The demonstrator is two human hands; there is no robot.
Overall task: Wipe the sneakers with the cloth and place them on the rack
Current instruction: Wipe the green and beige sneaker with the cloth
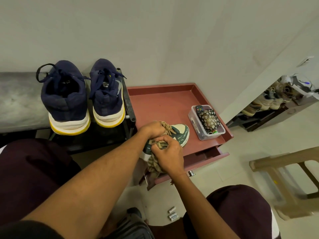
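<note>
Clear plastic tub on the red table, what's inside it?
A black remote and a floral-print pouch sit in the tub. The pouch covers whatever lies beneath it.

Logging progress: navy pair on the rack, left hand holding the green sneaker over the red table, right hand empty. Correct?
Not quite. The right hand is not empty: it grips the cloth against the green sneaker, as the head view shows. The rest stands: navy pair on the rack, left hand holding the green sneaker over the red table.
</note>
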